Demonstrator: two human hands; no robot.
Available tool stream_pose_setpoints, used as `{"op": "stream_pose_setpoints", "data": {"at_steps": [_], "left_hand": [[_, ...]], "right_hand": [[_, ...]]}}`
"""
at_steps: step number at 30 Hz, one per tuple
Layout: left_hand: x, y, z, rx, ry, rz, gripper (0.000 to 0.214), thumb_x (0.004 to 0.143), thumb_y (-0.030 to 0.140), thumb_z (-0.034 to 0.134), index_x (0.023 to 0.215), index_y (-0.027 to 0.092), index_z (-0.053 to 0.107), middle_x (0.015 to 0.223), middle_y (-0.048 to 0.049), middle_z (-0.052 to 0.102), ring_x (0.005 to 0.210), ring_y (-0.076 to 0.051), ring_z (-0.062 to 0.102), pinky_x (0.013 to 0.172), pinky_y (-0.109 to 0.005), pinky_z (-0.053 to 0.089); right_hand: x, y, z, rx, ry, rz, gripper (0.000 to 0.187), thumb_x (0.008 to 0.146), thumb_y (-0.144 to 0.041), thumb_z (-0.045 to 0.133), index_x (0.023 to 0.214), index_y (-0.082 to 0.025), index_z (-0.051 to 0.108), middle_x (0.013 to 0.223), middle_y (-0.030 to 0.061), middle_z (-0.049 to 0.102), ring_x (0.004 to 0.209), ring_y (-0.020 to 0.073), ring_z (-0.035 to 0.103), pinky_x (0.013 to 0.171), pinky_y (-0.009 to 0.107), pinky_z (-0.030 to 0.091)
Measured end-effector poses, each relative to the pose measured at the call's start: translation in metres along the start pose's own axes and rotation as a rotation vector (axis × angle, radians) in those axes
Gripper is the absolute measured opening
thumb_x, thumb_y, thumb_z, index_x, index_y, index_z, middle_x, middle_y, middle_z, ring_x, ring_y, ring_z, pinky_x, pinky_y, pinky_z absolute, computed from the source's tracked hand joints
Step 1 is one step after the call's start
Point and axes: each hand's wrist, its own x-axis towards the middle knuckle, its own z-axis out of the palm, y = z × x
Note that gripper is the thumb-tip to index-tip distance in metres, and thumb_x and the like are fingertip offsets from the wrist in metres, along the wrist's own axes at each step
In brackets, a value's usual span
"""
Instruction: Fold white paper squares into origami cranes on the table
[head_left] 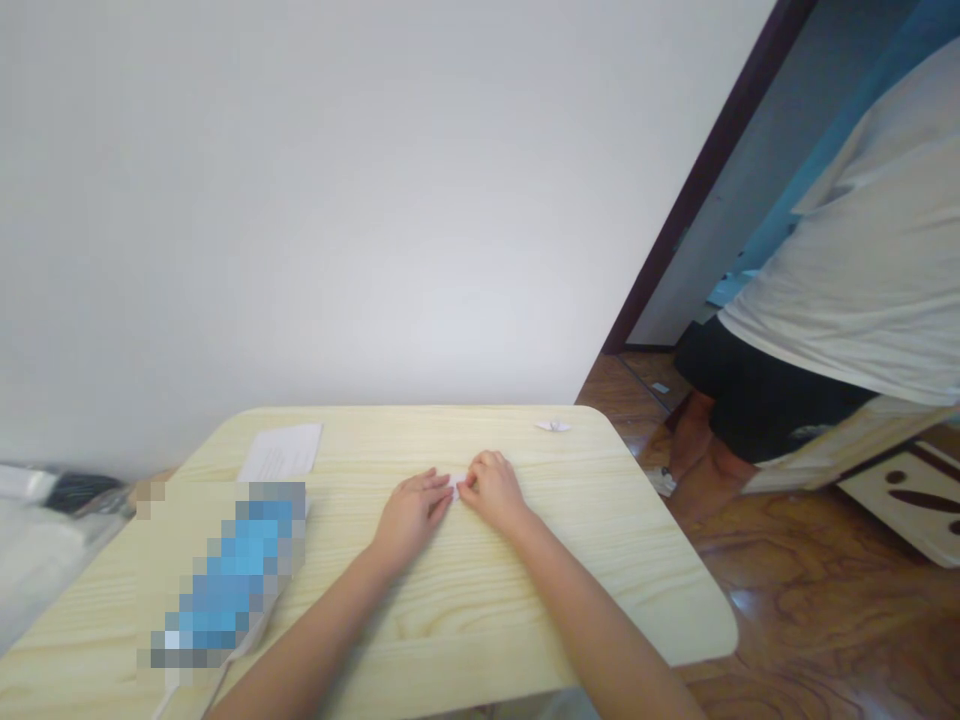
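Note:
My left hand and my right hand meet near the middle of a pale pine table. Between their fingertips they pinch a small folded piece of white paper, mostly hidden by my fingers. Towards the far edge, right of my hands, sits a small white paper crane. A flat sheet of white paper lies at the far left of the tabletop. Left of my left forearm lies a pixelated blue object, its details obscured.
A person in a white shirt and black shorts stands beyond the table's right side, on a wooden floor. A dark door frame rises behind them. A white wall stands behind the table, and a blurred item sits at the left edge.

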Motion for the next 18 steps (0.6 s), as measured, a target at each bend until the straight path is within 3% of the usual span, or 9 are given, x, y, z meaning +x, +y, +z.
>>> {"op": "stream_pose_setpoints", "data": {"at_steps": [8,18], "left_hand": [[0.003,-0.008,-0.01,-0.125,-0.146,0.007,0.03,0.084,0.032,0.041,0.105,0.025,0.061,0.114,-0.0025,0.059,0.114,-0.021,0.047,0.097,-0.043,0.037],[0.001,-0.005,0.003,-0.088,-0.03,-0.054,0.026,0.081,0.033,0.046,0.096,0.026,0.066,0.106,-0.0027,0.064,0.107,-0.022,0.052,0.092,-0.043,0.042]], "right_hand": [[0.001,-0.002,-0.003,-0.002,-0.03,0.012,0.01,0.071,-0.026,0.06,0.065,-0.017,0.059,0.081,0.0048,0.055,0.084,0.0178,0.046,0.077,0.03,0.036],[0.001,-0.004,-0.002,-0.013,-0.01,0.022,0.009,0.071,-0.024,0.059,0.065,-0.018,0.059,0.081,0.0042,0.055,0.084,0.0174,0.046,0.076,0.028,0.036]]}}
